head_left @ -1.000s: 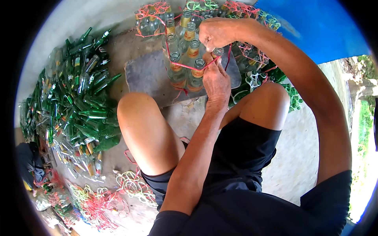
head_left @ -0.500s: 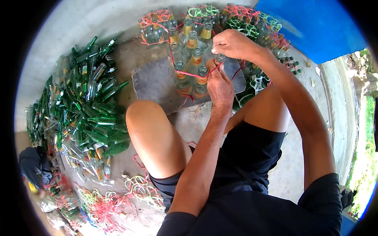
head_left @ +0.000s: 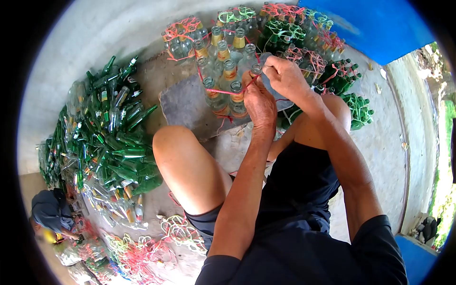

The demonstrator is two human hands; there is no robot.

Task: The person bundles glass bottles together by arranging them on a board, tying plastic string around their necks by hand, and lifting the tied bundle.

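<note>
A block of clear glass bottles [head_left: 229, 71] with gold and orange labels stands upright in front of me. Red plastic string [head_left: 219, 91] runs around their necks. My left hand [head_left: 260, 103] is closed around the neck of the near-right corner bottle [head_left: 256, 69], beside the string. Just right of that bottle's mouth, my right hand [head_left: 286, 80] is pinched shut, seemingly on the string; its fingertips partly hide what they hold. Beneath the bottles lies a dark flat slab [head_left: 180, 102].
Tied bottle bundles [head_left: 183, 40] stand behind and to the right, some of green bottles [head_left: 358, 111]. A large pile of loose green and clear bottles [head_left: 114, 137] lies left. Tangled strings [head_left: 142, 256] cover the floor lower left, near another person [head_left: 50, 211]. A blue panel [head_left: 365, 28] stands upper right.
My right hand has come down from above the corner bottle to beside its mouth. My left hand keeps its hold on the bottle. The whole view has shifted slightly.
</note>
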